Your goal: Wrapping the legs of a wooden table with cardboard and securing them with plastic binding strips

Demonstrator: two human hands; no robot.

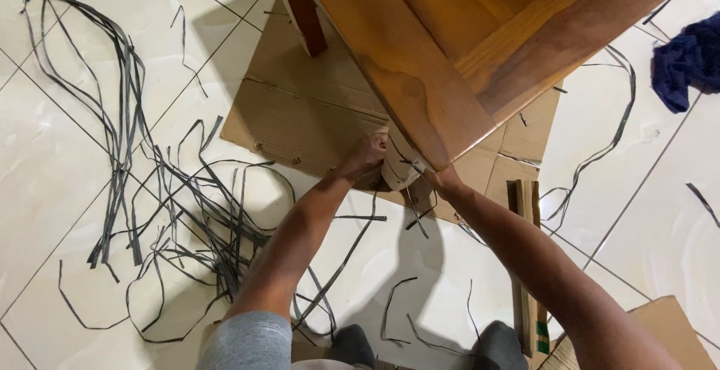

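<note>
i look straight down on a wooden table (420,62) standing on flattened cardboard (300,115) over a white tiled floor (60,190). its near corner points toward me, down and slightly right in the frame, and its long edge runs from that corner up and left toward the top of the view. one dark leg (304,10) shows at the top, under the tabletop's edge.

both my hands meet just under that near corner, at a leg wrapped in pale cardboard (397,171). the wrapped leg stands roughly upright, so i see it foreshortened, its long axis running away from me toward the floor. my left hand (367,154) is curled against the left side of the wrapping, fingers closed onto it. my right hand (444,178) is mostly hidden beneath the table corner; it touches the wrapping's right side, but i cannot tell how far it is closed. a dark strap (409,166) crosses the wrapping between the two hands.

loose black plastic straps (127,152) lie tangled across the floor to the left. a narrow wooden slat (525,250) lies on the floor to the right, pointing up and down in the frame. a blue cloth (686,58) sits at the right edge.
</note>
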